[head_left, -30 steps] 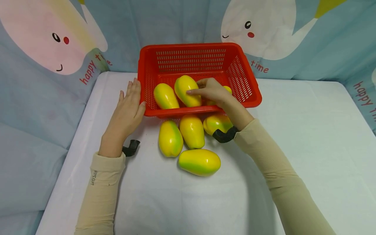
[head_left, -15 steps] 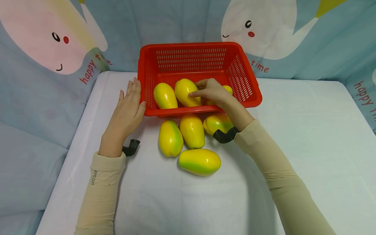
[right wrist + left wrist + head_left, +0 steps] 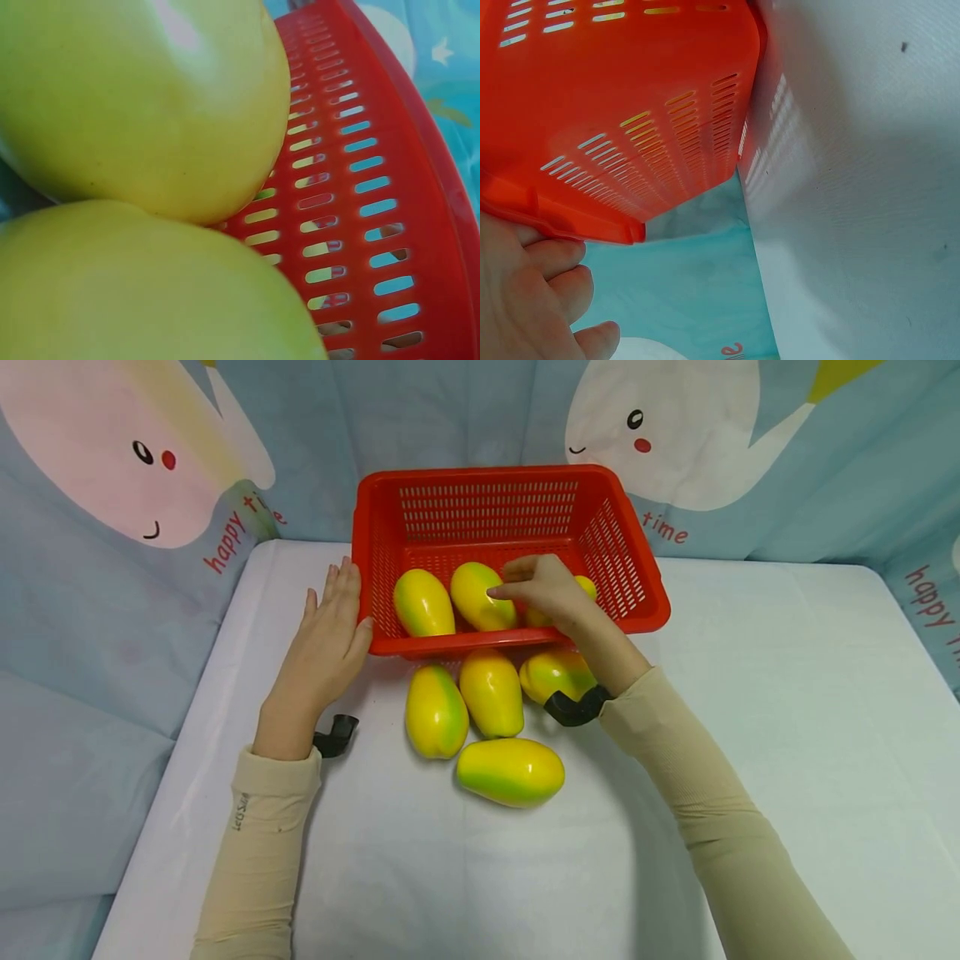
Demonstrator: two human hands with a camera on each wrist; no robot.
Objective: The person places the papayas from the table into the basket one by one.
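A red plastic basket holds three yellow-green mangoes. My right hand is inside it, fingers bent loosely and thumb tip at the right edge of the middle mango. Left of that lies another mango; a third mango is mostly hidden behind my right hand. My left hand rests flat-fingered along the basket's left rim, and its fingers show beside the rim in the left wrist view. The right wrist view shows two mangoes close up before the slotted basket wall.
In front of the basket lie several mangoes: one at left, a middle mango, one beneath my right wrist and a sideways mango. A white cloth covers the table; a blue printed curtain stands behind.
The middle mango has settled lower in the basket and turned slightly. My right hand has loosened from it and shifted a little right. My left hand stays at the rim.
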